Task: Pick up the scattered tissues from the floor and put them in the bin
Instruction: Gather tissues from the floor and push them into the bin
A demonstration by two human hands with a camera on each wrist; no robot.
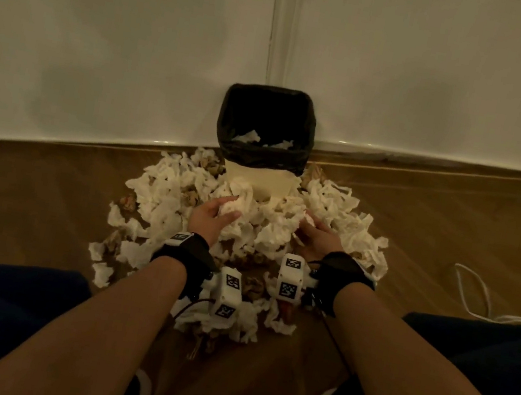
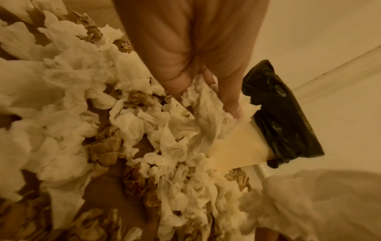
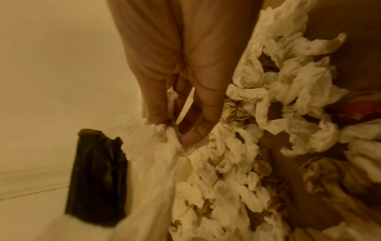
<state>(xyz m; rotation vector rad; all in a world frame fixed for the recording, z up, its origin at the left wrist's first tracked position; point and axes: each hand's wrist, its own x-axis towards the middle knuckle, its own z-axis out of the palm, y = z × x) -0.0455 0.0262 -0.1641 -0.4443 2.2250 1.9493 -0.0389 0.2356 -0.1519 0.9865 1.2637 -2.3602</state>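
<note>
step: grabbing | L hand [image 1: 213,218] squeezes a tissue wad [image 1: 233,208], R hand [image 1: 315,233] pinches tissues [image 3: 163,146] | big pile [image 1: 177,189] on floor by bin [image 1: 266,128] | next: lift both, drop in bin, don't spill

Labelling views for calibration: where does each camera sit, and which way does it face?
Head: looks forward and down at the bin and tissues; both forearms, left hand, right hand show.
Left wrist: looks along the left hand gripping tissues.
Right wrist: looks along the right hand pinching tissues.
Shared: all three show the bin and tissues.
</note>
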